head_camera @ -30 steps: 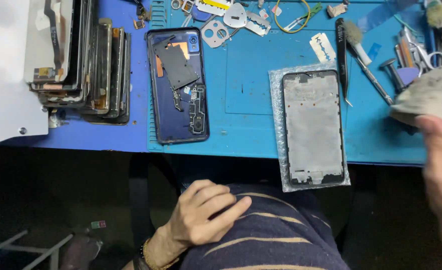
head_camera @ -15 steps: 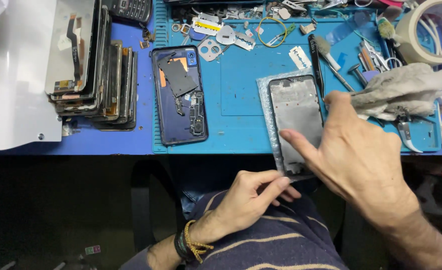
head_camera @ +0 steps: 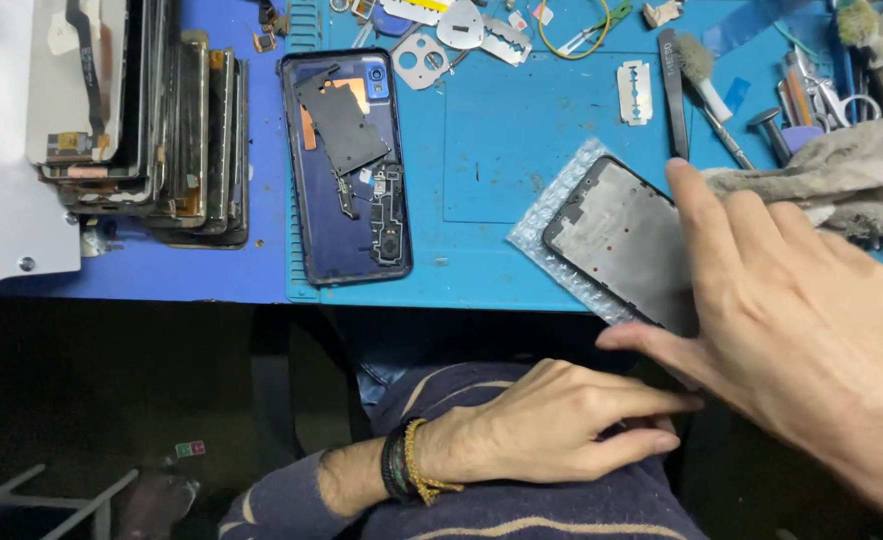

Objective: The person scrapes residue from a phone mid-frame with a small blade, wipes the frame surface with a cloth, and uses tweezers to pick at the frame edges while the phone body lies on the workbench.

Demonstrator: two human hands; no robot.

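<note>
- While the right hand (head_camera: 801,320) lay spread over the near edge of the blue work mat (head_camera: 521,120), its fingers were fanned apart and flat, gripping nothing, with the forefinger tip resting on the upper corner of the grey rectangular phone frame with a dark rim (head_camera: 626,240).
- That frame lay tilted on a sheet of clear bubble wrap (head_camera: 546,215) at the front right of the mat, its lower right part hidden under the palm; the thumb pointed left along the frame's near edge.
- The left hand (head_camera: 551,430) rested below the table edge on a dark striped garment (head_camera: 521,510), fingers extended and held close together, pointing right toward the right thumb; whether the two hands touched could not be told.
- A beaded bracelet and dark band (head_camera: 406,460) circled the left wrist.
- A dark blue opened phone back with exposed inner parts (head_camera: 346,165) lay upright on the mat's left part, well apart from the frame.
- A stack of phone screens (head_camera: 151,130) stood at the far left.
- A crumpled grey cloth (head_camera: 841,170) lay just beyond the right hand.
- Razor blades (head_camera: 634,92), black tweezers (head_camera: 673,90) and small brushes (head_camera: 701,70) were scattered along the mat's far side.
</note>
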